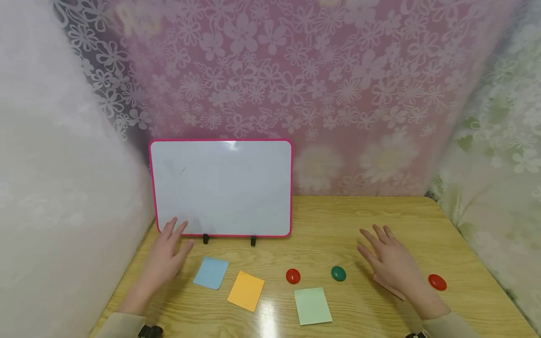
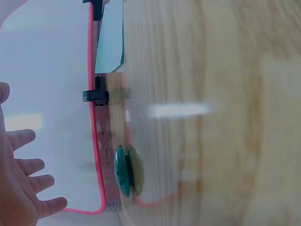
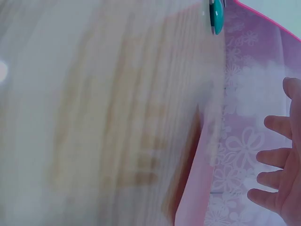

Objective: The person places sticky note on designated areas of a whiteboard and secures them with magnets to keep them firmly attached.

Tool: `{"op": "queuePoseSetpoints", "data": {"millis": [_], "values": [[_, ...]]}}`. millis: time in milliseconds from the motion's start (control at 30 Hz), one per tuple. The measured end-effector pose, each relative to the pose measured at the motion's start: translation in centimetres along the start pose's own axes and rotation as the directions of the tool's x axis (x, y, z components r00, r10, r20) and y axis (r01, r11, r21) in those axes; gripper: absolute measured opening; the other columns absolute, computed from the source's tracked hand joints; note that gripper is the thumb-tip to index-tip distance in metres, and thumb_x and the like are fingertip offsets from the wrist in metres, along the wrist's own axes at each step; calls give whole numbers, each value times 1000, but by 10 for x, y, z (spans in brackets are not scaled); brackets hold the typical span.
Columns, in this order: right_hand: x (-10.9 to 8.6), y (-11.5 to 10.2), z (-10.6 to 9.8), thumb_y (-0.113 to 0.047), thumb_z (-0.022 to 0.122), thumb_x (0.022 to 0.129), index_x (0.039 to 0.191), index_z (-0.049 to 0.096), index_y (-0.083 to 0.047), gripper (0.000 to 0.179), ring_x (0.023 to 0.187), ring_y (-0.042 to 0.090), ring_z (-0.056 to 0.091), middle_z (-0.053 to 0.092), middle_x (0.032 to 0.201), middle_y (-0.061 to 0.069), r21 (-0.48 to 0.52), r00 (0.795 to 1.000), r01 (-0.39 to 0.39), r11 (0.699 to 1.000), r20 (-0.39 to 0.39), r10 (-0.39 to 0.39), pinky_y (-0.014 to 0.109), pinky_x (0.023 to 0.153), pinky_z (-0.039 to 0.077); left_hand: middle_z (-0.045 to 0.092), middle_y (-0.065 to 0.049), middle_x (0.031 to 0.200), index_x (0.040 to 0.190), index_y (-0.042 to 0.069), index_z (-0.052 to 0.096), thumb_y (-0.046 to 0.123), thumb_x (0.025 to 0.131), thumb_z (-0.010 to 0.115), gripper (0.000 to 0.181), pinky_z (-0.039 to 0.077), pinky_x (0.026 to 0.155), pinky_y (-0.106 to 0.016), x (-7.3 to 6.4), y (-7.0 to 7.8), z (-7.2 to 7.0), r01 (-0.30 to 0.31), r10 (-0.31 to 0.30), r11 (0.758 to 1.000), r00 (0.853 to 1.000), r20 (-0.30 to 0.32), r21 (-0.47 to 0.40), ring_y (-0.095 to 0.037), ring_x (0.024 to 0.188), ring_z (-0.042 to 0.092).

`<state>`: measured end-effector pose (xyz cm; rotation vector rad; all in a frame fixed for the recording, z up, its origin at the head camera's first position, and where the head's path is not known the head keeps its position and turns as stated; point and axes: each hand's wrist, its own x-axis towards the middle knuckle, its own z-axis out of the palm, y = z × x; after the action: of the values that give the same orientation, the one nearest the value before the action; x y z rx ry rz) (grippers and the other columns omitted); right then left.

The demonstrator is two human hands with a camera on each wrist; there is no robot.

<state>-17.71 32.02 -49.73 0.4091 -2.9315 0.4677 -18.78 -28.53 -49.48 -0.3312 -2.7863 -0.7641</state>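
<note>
My left hand (image 1: 162, 258) hovers with spread fingers over the table's left side, in front of a whiteboard (image 1: 224, 188) with a pink frame. Nothing is in it. Nearest it lies a blue sticky note (image 1: 211, 273); a green round magnet (image 2: 122, 172) shows in the left wrist view, apparently hidden by that hand in the head view. On the other side, my right hand (image 1: 393, 263), also empty with fingers extended, hovers above a pink sticky note (image 1: 390, 288), mostly covered in the head view. Either side of it are a green magnet (image 1: 338, 273) and a red magnet (image 1: 437, 282).
An orange sticky note (image 1: 246, 291), a pale green sticky note (image 1: 313, 306) and another red magnet (image 1: 293, 276) lie mid-table. Black feet (image 1: 253, 241) support the upright whiteboard. Flowered cloth (image 1: 296, 84) hangs behind the wooden table (image 1: 359, 211), with pale coverings at both sides.
</note>
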Motion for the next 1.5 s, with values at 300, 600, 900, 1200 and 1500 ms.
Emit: {"op": "queuePoseSetpoints", "data": {"millis": [300, 600, 900, 1200, 1500], "values": [[-1, -7, -1, -52, 53, 111, 155, 56, -10, 61, 148, 53, 39, 47, 159, 29, 51, 999, -47, 998, -20, 48, 75, 103, 44, 51, -26, 156, 151, 0, 57, 39, 113, 55, 55, 35, 115, -71, -2, -2, -7, 29, -34, 993, 998, -45, -118, -52, 144, 44], [2, -14, 4, -51, 51, 112, 151, 61, -8, 58, 139, 53, 51, 52, 156, 27, 138, 996, -50, 989, -68, 60, 72, 105, 45, 61, -26, 145, 145, -1, 61, 34, 115, 51, 48, 46, 105, -69, 1, -3, -10, 67, -91, 970, 991, -94, -235, -48, 134, 55], [5, -22, 8, -46, 53, 113, 152, 61, -10, 54, 137, 50, 55, 55, 155, 23, 248, 996, -47, 968, -57, 63, 70, 106, 46, 67, -22, 139, 140, 0, 67, 29, 116, 49, 42, 47, 90, -33, 4, 1, -16, 150, -228, 922, 956, -187, -358, -30, 114, 60], [15, -42, 16, -43, 57, 112, 152, 61, -14, 50, 117, 43, 71, 61, 147, 23, 419, 997, -45, 907, -35, 66, 57, 94, 59, 49, -23, 157, 158, 5, 48, 37, 115, 43, 55, 34, 116, -61, 11, -5, -17, 346, -468, 753, 880, -85, -560, -40, 143, 43], [31, -67, 32, -33, 61, 111, 150, 63, -10, 45, 127, 32, 67, 68, 142, 11, 566, 996, -28, 824, -55, 72, 49, 99, 58, 30, -28, 167, 163, -1, 36, 27, 113, 47, 59, 21, 124, -63, 20, -7, -18, 350, -513, 717, 850, -117, -602, -44, 156, 25]]}}
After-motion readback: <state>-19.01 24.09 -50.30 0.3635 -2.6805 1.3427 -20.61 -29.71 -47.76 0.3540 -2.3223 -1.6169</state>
